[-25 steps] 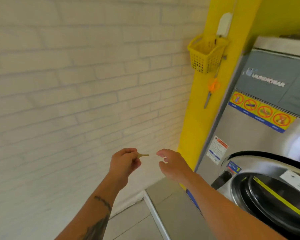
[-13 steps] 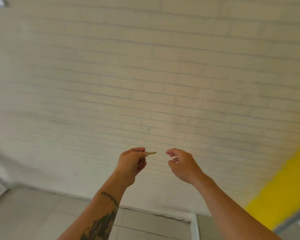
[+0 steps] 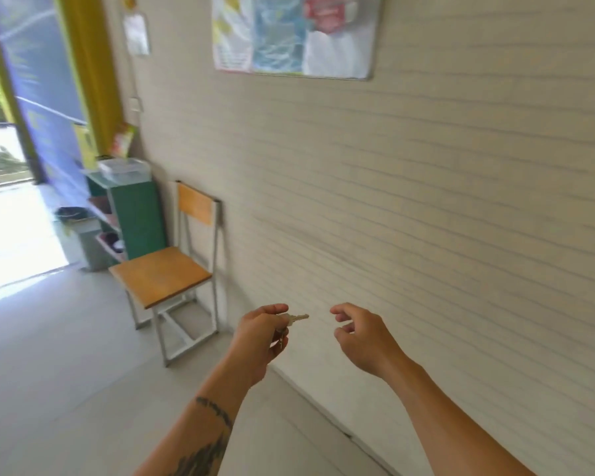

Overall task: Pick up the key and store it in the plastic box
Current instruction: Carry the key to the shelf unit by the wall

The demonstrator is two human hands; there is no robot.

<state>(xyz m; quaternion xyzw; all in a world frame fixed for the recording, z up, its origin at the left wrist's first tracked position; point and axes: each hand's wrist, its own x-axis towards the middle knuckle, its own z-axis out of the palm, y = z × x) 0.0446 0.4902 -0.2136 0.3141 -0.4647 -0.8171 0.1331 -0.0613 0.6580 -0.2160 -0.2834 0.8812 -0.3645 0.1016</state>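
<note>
- The left hand (image 3: 260, 333) is curled closed, pinching the key (image 3: 298, 317) between thumb and forefinger; the key's blade sticks out to the right, level, and something more, perhaps a second key or a ring, hangs blurred under the fingers.
- The right hand (image 3: 364, 333) is held just beside it, apart from the key, fingers loosely curved and holding nothing.
- Both forearms reach forward over a pale tiled floor (image 3: 49, 372), close to a whitish brick wall (image 3: 461, 201).
- Further off to the left, a wooden chair (image 3: 162, 276) stands against the wall.
- Beyond it is a green shelf unit (image 3: 138, 214) with a clear plastic box (image 3: 124, 168) on top, well apart from the hands.
- A notice board (image 3: 296, 32) hangs on the wall above.
</note>
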